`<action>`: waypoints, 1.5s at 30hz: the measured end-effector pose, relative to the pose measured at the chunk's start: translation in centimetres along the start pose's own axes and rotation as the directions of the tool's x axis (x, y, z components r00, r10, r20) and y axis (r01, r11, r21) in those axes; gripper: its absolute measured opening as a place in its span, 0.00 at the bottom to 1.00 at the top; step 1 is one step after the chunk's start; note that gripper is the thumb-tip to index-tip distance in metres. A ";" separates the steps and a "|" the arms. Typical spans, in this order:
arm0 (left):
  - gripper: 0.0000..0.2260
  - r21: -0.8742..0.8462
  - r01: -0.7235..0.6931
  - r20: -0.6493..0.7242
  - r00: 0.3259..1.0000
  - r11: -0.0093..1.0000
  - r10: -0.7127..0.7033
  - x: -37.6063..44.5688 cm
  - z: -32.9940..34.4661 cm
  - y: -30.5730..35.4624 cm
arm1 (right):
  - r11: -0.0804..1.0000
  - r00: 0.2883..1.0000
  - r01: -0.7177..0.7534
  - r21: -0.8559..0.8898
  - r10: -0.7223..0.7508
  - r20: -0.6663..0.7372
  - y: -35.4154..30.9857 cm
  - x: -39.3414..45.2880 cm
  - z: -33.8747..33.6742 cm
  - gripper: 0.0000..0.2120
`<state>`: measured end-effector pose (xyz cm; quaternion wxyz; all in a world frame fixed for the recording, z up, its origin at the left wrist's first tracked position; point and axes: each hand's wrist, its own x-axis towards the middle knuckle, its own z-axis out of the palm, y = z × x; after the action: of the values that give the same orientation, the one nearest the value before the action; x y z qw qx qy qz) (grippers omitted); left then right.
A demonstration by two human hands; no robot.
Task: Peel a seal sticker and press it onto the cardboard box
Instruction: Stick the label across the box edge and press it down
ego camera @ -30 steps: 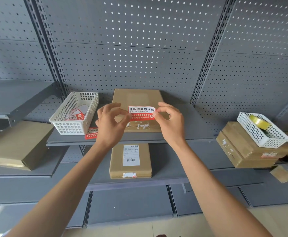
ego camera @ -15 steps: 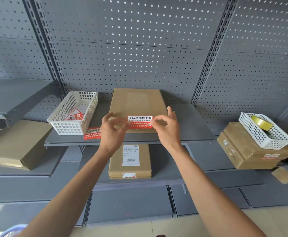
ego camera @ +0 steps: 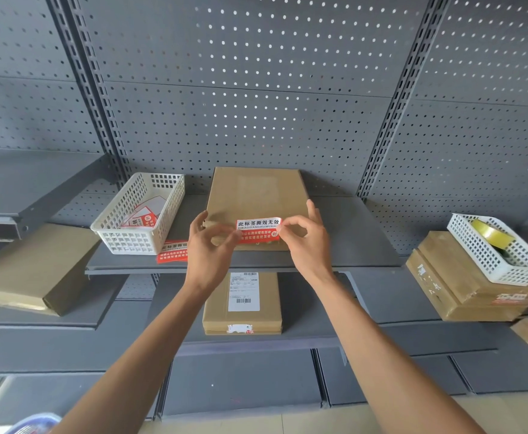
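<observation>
A flat cardboard box (ego camera: 256, 195) lies on the middle grey shelf (ego camera: 350, 233). A red and white seal sticker (ego camera: 258, 230) is stretched over the box's near edge. My left hand (ego camera: 208, 249) pinches the sticker's left end between thumb and forefinger. At the sticker's right end, my right hand (ego camera: 306, 242) pinches it the same way, other fingers spread. I cannot tell whether the sticker touches the cardboard.
A white basket (ego camera: 137, 214) with sticker sheets stands left of the box, a loose red sticker sheet (ego camera: 172, 252) in front of it. A labelled box (ego camera: 242, 303) lies on the shelf below. More boxes (ego camera: 463, 286) and a basket with tape (ego camera: 494, 245) sit right; another box (ego camera: 34, 267) left.
Both hands have carried the sticker forward and down, from above the box's middle to its near edge. The fingers of both hands have spread a little.
</observation>
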<state>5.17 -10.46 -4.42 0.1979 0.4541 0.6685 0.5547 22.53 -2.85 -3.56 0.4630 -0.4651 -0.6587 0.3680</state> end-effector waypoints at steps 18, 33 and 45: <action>0.04 -0.038 -0.062 -0.025 0.998 0.997 0.061 0.7 0.3 2.0 | 0.996 0.997 0.080 0.029 -0.080 -0.010 -0.6 1.6 -1.1 0.05; 0.12 -0.023 -0.112 -0.143 0.984 0.994 0.107 3.2 1.4 4.6 | 0.990 0.989 0.142 -0.008 -0.142 -0.041 -2.4 4.4 -0.9 0.04; 0.18 0.093 -0.262 -0.267 0.923 0.961 0.277 4.5 3.4 5.1 | 0.977 0.973 0.214 -0.008 -0.213 -0.092 -3.0 6.1 -1.0 0.07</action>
<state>7.48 -4.97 0.26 0.0116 0.4649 0.6359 0.6159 21.83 2.14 1.09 0.5300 -0.4077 -0.6826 0.2949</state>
